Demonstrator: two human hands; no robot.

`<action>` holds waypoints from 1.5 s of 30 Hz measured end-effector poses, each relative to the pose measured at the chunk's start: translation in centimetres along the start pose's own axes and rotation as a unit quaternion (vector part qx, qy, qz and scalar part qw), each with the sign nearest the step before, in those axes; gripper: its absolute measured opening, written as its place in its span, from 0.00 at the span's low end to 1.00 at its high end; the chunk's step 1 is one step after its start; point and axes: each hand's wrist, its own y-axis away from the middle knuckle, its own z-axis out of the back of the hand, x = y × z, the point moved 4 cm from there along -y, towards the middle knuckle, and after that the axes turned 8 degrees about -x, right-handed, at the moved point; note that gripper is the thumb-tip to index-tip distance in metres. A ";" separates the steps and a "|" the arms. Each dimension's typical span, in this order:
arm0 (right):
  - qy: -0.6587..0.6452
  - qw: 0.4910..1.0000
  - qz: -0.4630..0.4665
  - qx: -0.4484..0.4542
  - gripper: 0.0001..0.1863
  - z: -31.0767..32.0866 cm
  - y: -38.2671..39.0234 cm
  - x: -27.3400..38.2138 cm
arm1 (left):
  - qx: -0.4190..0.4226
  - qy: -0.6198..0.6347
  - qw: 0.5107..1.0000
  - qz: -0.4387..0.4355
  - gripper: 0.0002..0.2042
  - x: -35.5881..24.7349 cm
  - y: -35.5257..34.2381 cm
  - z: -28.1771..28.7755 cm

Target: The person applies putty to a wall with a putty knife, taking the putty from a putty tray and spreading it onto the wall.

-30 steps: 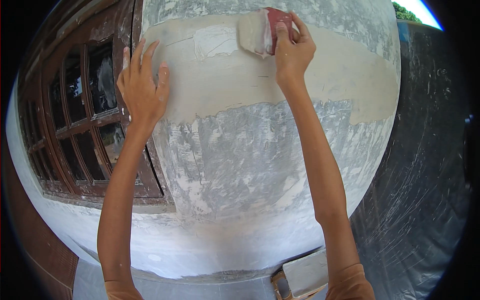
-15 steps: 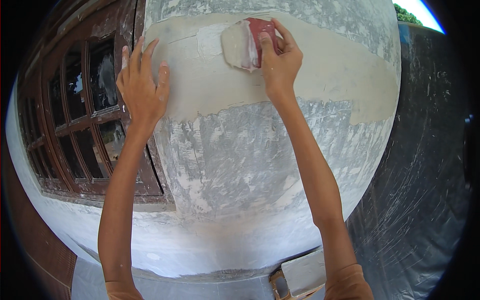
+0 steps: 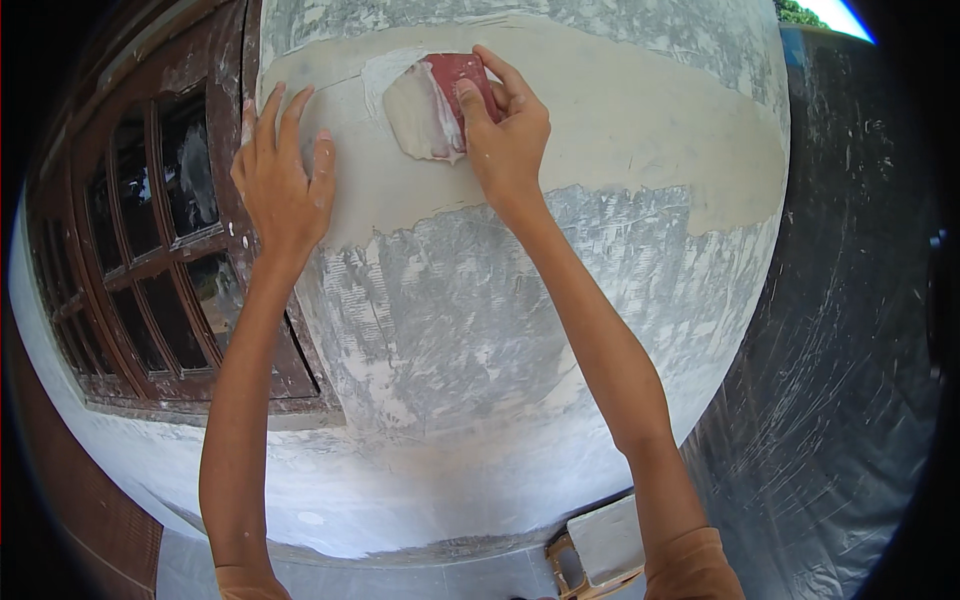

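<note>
My right hand (image 3: 510, 135) grips a red putty scraper (image 3: 458, 80) between thumb and fingers. Its left part is covered with a thick layer of off-white putty (image 3: 415, 112). The scraper is up against the wall (image 3: 480, 320), over a broad smooth band of beige putty (image 3: 620, 120). A whiter fresh patch (image 3: 385, 75) shows just left of the scraper. My left hand (image 3: 285, 185) lies with fingers spread on the wall's left edge, beside the window frame, and has specks of putty on it. Below the band the wall is rough, grey and streaked with white.
At the left is a brown wooden window (image 3: 150, 265) with dark panes. A dark plastic sheet (image 3: 830, 330) hangs at the right. Low down, near my right elbow, stands a stool-like wooden piece with a pale flat top (image 3: 608, 540).
My right hand has moved left and slightly down with the scraper, toward the white patch. My left hand stays in about the same place, fingers still spread.
</note>
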 end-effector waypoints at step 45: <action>0.033 0.995 0.054 0.074 0.20 -3.9 -3.8 0.9 | 0.010 -0.002 1.000 -0.018 0.23 -0.2 -0.3 0.6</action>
